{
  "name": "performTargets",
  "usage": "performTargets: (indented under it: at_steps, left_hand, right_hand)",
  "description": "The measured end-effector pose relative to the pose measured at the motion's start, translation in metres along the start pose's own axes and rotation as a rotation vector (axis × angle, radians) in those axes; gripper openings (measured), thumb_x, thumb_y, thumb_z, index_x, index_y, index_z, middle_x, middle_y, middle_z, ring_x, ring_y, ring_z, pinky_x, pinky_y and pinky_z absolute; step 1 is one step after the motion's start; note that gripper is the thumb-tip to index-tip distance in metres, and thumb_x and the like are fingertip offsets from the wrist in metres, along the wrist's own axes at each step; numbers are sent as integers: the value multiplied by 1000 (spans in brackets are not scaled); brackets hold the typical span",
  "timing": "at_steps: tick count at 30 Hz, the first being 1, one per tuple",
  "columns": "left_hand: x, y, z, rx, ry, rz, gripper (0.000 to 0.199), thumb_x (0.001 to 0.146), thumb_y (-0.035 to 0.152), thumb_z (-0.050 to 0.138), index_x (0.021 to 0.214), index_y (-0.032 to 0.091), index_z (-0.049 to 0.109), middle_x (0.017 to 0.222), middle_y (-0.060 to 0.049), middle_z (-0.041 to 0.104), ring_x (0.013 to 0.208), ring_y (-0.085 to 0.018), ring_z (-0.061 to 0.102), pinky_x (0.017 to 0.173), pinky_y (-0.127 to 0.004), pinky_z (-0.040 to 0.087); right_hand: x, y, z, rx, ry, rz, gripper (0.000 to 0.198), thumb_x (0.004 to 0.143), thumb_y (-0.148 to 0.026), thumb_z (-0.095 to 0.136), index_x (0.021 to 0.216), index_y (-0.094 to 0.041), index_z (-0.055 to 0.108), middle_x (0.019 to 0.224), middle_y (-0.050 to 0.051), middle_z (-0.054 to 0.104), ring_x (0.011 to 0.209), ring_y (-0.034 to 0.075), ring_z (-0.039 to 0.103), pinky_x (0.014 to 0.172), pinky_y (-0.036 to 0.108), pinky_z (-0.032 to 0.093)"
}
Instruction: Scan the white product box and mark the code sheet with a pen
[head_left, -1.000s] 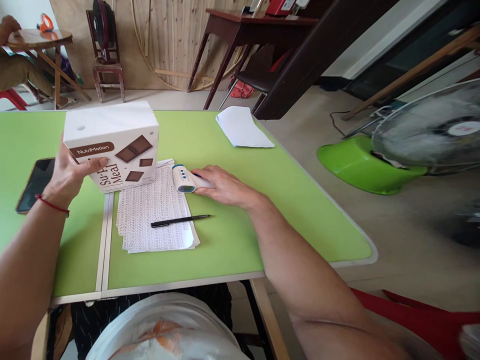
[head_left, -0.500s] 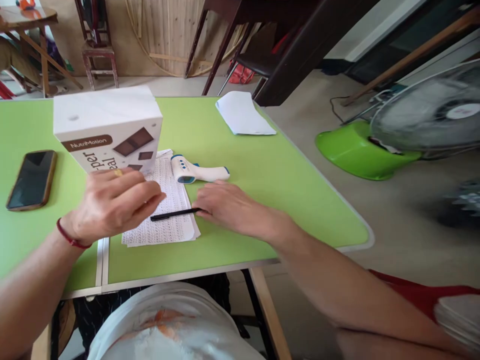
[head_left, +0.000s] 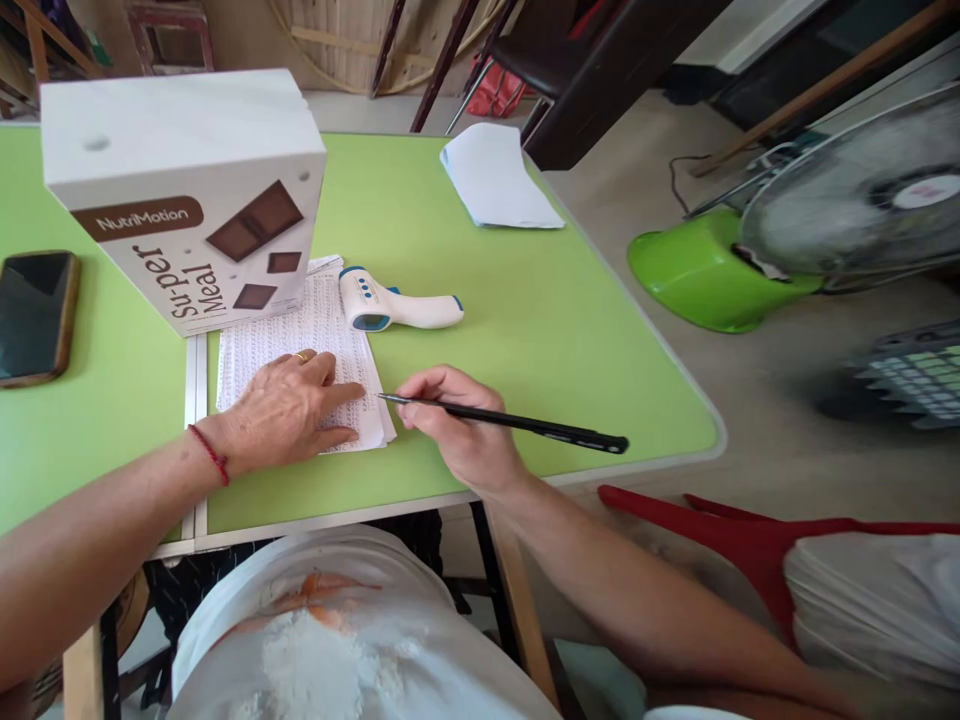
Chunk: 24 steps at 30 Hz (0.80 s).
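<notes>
My left hand (head_left: 292,408) lies flat, fingers spread, on a stack of handwritten sheets (head_left: 259,350). Between the fingers and thumb of my right hand (head_left: 465,425) is a black pen (head_left: 536,424), its tip pointing left just past the sheets' right edge. Beyond my hands rests a white and blue infrared thermometer (head_left: 397,308), its head over the paper's edge. A white NutriMotion box (head_left: 187,230) stands upright at the back left of the sheets, covering part of them.
A phone (head_left: 37,320) lies at the left on the green table (head_left: 600,370). Folded white paper (head_left: 499,180) sits near the far right corner. On the floor to the right stand a fan (head_left: 885,190) with a green base and a red chair (head_left: 697,535).
My left hand has come down from in front of the box onto the sheets and opened. My right hand has lifted the pen off the paper and turned its tip leftward.
</notes>
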<state>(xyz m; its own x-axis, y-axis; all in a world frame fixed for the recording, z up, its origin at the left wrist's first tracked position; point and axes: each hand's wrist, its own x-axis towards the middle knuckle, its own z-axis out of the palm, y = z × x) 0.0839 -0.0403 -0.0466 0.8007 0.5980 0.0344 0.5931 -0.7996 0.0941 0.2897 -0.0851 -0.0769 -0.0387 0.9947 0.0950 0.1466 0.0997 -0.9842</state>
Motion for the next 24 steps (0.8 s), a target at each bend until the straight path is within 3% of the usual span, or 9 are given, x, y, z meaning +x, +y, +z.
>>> performTargets:
  at_steps: [4, 10, 24]
  left_hand:
    - [1, 2, 7, -3, 58, -20, 34, 88, 45, 65, 114, 23, 68, 86, -7, 59, 76, -21, 57, 67, -32, 45]
    - [2, 2, 11, -21, 78, -1, 33, 88, 45, 65, 110, 20, 69, 86, -7, 60, 76, -22, 58, 68, -34, 46]
    - [3, 2, 10, -16, 62, 3, 32, 87, 44, 67, 111, 23, 69, 83, -7, 61, 75, -22, 57, 66, -31, 45]
  right_hand:
    - [-3, 2, 4, -145, -16, -41, 7, 71, -21, 61, 72, -21, 53, 54, -6, 54, 43, 8, 41, 40, 22, 33]
    - [-3, 7, 5, -249, -32, -211, 16, 77, -25, 57, 65, -23, 47, 55, -5, 52, 46, 9, 43, 45, 24, 35]
    - [-3, 7, 8, -336, -82, -279, 20, 81, -20, 56, 64, -23, 45, 56, -5, 49, 49, 10, 44, 49, 24, 36]
